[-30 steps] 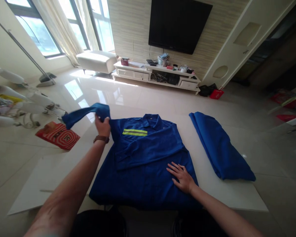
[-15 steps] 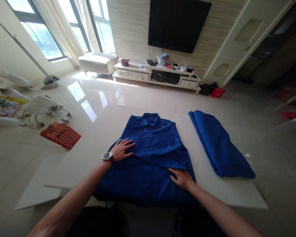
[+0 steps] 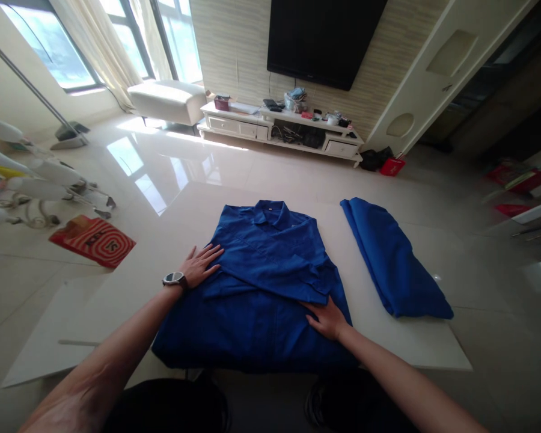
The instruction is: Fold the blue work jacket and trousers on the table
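Observation:
A blue work shirt lies on the white table in front of me, collar away from me, both sleeves folded across its front. My left hand, with a watch on the wrist, lies flat and open on the shirt's left edge. My right hand rests palm down on the lower right part of the shirt, fingers stretched out. A second blue garment lies folded to the right on the same table.
A red and white bag lies on the glossy tiled floor at left beside a white drying rack. A low TV cabinet with clutter stands under a wall-mounted TV. A white bench sits by the windows.
My left hand carried the left sleeve across the shirt, covering the yellow reflective stripe, let go and now lies flat at the left edge. My right hand stayed on the shirt.

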Available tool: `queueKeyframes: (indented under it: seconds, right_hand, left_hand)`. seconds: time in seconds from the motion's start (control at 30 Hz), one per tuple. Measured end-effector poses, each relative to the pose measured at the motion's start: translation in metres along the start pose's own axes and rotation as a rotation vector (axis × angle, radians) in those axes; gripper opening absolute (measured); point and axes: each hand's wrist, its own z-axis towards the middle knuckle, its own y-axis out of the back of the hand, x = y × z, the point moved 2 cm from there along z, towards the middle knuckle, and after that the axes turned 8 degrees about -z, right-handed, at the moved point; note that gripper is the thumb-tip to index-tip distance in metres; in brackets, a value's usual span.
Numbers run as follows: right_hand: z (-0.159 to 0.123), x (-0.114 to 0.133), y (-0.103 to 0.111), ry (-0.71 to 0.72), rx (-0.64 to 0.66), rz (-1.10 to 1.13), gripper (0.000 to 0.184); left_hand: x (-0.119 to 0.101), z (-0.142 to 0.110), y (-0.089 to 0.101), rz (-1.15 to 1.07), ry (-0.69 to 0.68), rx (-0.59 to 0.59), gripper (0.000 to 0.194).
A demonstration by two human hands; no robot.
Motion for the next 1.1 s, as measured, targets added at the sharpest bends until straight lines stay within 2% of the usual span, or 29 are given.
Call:
queueKeyframes:
  seconds: [0.17, 0.57, 0.67, 0.73, 0.83, 0.9, 0.97, 1.03, 1.1]
  right_hand:
    - [0.026, -0.013, 0.011, 0.025, 0.031, -0.028, 0.061]
    - [0.122, -0.074, 0.032, 0.07, -0.006, -0.093, 0.061]
    - [0.136, -0.084, 0.036, 0.066, -0.014, -0.107, 0.06]
    - [0.141, -0.084, 0.04, 0.063, -0.013, -0.118, 0.059]
    - [0.14, -0.07, 0.047, 0.027, -0.027, -0.146, 0.055]
    - [0.126, -0.051, 0.049, -0.084, -0.093, -0.165, 0.052]
    - [0.097, -0.03, 0.044, -0.246, -0.207, -0.173, 0.051]
    - [0.051, -0.011, 0.031, -0.406, -0.312, -0.16, 0.051]
    - [-0.003, 0.0, 0.008, -0.504, -0.28, -0.102, 0.053]
  left_hand:
    - [0.018, 0.027, 0.001, 0.018, -0.019, -0.032, 0.064]
    - [0.062, 0.124, 0.014, 0.025, -0.031, -0.09, 0.067]
    - [0.063, 0.139, 0.017, 0.039, -0.032, -0.088, 0.066]
    - [0.053, 0.141, 0.02, 0.046, -0.014, -0.115, 0.062]
    - [0.02, 0.123, 0.027, 0.047, 0.03, -0.181, 0.055]
    - [-0.006, 0.091, 0.031, 0.046, 0.087, -0.229, 0.054]
    - [-0.022, 0.044, 0.03, 0.017, 0.259, -0.306, 0.06]
    - [-0.024, -0.015, 0.019, -0.069, 0.523, -0.324, 0.07]
    - [-0.018, -0.072, 0.0, -0.173, 0.733, -0.281, 0.082]
